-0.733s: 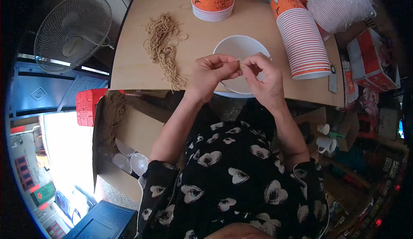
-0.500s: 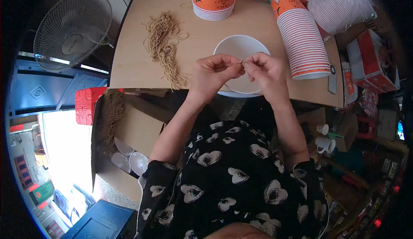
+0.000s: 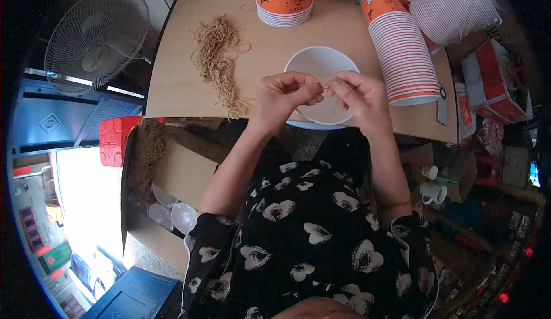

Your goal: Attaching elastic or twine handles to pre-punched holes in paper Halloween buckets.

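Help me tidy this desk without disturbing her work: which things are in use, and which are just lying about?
In use:
left hand and right hand, pinching a thin tan strand
round white bowl under them
pile of tan strands

Lying about:
stacks of orange paper cups
grey floor fan
red box

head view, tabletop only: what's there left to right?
Pile of brown strands → left hand → right hand, both pinching a thin strand over the white bowl → lying stack of orange paper cups. The standing orange cup stack at the back overlaps, so it is skipped.
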The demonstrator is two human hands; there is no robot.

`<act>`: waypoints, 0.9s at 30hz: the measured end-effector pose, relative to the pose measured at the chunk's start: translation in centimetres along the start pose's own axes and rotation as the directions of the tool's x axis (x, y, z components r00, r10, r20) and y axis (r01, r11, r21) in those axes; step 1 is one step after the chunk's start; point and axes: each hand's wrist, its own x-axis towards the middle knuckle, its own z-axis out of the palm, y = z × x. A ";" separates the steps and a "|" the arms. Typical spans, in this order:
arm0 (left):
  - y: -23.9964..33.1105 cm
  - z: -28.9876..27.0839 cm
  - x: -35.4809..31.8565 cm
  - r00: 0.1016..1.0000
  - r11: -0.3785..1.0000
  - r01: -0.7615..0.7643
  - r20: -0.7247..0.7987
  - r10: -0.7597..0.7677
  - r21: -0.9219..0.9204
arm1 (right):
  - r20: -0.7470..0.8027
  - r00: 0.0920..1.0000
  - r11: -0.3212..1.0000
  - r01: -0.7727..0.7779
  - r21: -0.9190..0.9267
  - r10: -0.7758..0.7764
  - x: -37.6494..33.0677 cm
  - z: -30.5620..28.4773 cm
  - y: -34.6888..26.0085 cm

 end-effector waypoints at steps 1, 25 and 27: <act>0.1 -0.1 0.1 0.999 0.999 0.030 0.017 -0.029 -0.038 | -0.004 1.000 1.000 0.000 0.000 0.000 0.1 0.0 0.1; 0.2 0.3 0.3 0.996 0.999 -0.048 0.070 0.047 0.017 | 0.090 0.995 0.989 -0.061 0.138 0.049 1.1 -0.3 1.2; 0.3 0.3 0.2 0.996 0.999 -0.043 0.076 0.042 0.014 | 0.088 0.996 0.990 -0.036 0.140 0.023 1.3 -0.4 1.5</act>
